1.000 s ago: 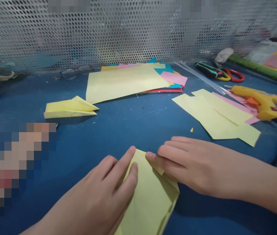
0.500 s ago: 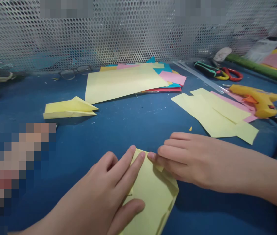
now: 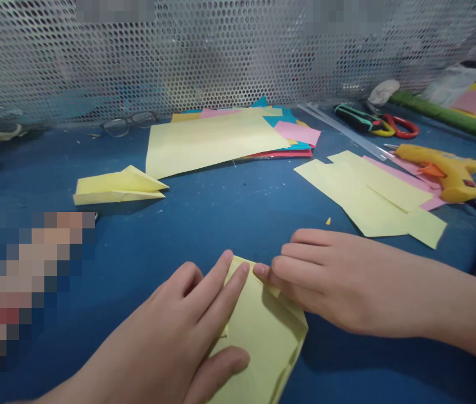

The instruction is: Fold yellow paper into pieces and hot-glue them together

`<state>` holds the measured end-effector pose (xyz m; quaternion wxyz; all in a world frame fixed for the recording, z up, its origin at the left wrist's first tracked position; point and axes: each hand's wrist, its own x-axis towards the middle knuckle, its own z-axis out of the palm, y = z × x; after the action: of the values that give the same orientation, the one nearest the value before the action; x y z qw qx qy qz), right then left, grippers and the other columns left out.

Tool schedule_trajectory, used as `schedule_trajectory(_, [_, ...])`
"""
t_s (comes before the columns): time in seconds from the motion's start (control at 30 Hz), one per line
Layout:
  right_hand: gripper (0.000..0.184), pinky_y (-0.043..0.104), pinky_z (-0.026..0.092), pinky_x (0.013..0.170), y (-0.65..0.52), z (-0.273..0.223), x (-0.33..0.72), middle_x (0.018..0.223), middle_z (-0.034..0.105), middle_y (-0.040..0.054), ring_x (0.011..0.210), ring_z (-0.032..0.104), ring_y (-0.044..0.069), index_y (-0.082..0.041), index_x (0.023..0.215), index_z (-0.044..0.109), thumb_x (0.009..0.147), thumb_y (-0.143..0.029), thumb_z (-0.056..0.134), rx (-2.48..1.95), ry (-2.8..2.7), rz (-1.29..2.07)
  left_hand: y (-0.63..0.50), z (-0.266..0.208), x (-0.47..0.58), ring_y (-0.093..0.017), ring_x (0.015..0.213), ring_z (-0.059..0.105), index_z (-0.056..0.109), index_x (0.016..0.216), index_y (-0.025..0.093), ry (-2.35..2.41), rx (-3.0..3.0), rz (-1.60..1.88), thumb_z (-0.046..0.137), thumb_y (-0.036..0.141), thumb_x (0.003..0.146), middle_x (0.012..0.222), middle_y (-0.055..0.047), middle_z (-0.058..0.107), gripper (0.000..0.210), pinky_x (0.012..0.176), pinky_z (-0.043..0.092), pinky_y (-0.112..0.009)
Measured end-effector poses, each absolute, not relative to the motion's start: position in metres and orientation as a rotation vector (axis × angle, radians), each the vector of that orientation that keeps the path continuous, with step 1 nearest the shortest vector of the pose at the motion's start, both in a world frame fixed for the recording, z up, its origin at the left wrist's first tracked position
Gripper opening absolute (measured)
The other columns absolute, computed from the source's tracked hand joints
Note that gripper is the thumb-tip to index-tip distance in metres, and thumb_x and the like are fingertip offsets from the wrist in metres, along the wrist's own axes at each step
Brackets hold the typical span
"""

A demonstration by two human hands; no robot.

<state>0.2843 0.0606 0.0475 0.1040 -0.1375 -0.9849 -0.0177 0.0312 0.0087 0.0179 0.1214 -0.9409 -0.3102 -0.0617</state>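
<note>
A folded pale yellow sheet of paper (image 3: 259, 342) lies on the blue table in front of me, its top narrowed to a blunt tip. My left hand (image 3: 179, 325) rests on its left side, two fingers stretched to the tip and the thumb lying apart lower down. At the upper right edge, my right hand (image 3: 326, 280) has its fingers curled together, with one fingertip against the fold near the tip. The palm side of this hand is hidden, and so is the paper's left edge. Further back on the left lies a folded yellow paper piece (image 3: 115, 187) with pointed ends.
A stack of coloured paper (image 3: 213, 140) lies at the back. To the right are cut yellow pieces (image 3: 372, 196), a yellow glue gun (image 3: 448, 168) with a black cord, and red-and-yellow-handled scissors (image 3: 402, 126). A metal mesh (image 3: 229, 56) borders the table; eyeglasses (image 3: 115, 126) lie near it.
Almost nothing differs. Both hands stay in place on the folded paper, and the view has shifted very slightly.
</note>
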Motion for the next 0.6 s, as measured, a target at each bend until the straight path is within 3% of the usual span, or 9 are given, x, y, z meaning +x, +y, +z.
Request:
schedule_trajectory(0.13, [0.031, 0.032, 0.038, 0.068, 0.0600, 0.0458, 0.2869, 0.076, 0.058, 0.0017, 0.066, 0.046, 0.016, -0.012, 0.081, 0.071, 0.099, -0.008, 0.046, -0.435, -2.925, 0.002, 0.0099, 0.0149, 0.0299, -0.027, 0.098, 0.056, 0.032, 0.154, 0.014, -0.912, -2.743, -0.155, 0.029, 0.048, 0.105, 0.148, -0.011, 0.052, 0.060, 0.086, 0.045, -0.041])
schedule_trajectory(0.3, [0.015, 0.029, 0.044, 0.071, 0.0588, 0.0462, 0.2894, 0.082, 0.060, 0.0030, 0.075, 0.056, 0.017, -0.012, 0.100, 0.071, 0.098, -0.017, 0.057, -0.678, -2.828, 0.340, 0.0103, 0.0118, 0.0306, -0.028, 0.100, 0.057, 0.035, 0.153, 0.015, -0.917, -2.752, -0.133, 0.029, 0.054, 0.104, 0.149, -0.012, 0.051, 0.063, 0.087, 0.045, -0.042])
schedule_trajectory(0.37, [0.016, 0.028, 0.046, 0.072, 0.0597, 0.0467, 0.2898, 0.083, 0.060, 0.0028, 0.077, 0.057, 0.017, -0.012, 0.108, 0.070, 0.097, -0.019, 0.060, -0.720, -2.814, 0.427, 0.0094, 0.0122, 0.0301, -0.028, 0.100, 0.057, 0.037, 0.152, 0.014, -0.920, -2.751, -0.122, 0.030, 0.055, 0.103, 0.149, -0.012, 0.051, 0.064, 0.087, 0.045, -0.042])
schedule_trajectory(0.47, [0.024, 0.029, 0.047, 0.074, 0.0609, 0.0460, 0.2900, 0.084, 0.061, 0.0049, 0.078, 0.057, 0.018, -0.005, 0.116, 0.067, 0.100, -0.015, 0.052, -0.615, -2.869, 0.289, 0.0079, 0.0136, 0.0287, -0.029, 0.100, 0.057, 0.035, 0.153, 0.013, -0.921, -2.751, -0.116, 0.032, 0.057, 0.102, 0.150, -0.013, 0.050, 0.066, 0.088, 0.046, -0.042])
schedule_trajectory(0.6, [0.026, 0.030, 0.045, 0.070, 0.0576, 0.0423, 0.2874, 0.081, 0.061, 0.0057, 0.074, 0.052, 0.019, -0.004, 0.105, 0.072, 0.098, -0.005, 0.046, -0.533, -2.913, 0.015, 0.0080, 0.0158, 0.0321, -0.029, 0.105, 0.056, 0.035, 0.153, 0.022, -1.054, -2.769, -0.074, 0.041, 0.064, 0.097, 0.148, -0.012, 0.052, 0.070, 0.091, 0.047, -0.043])
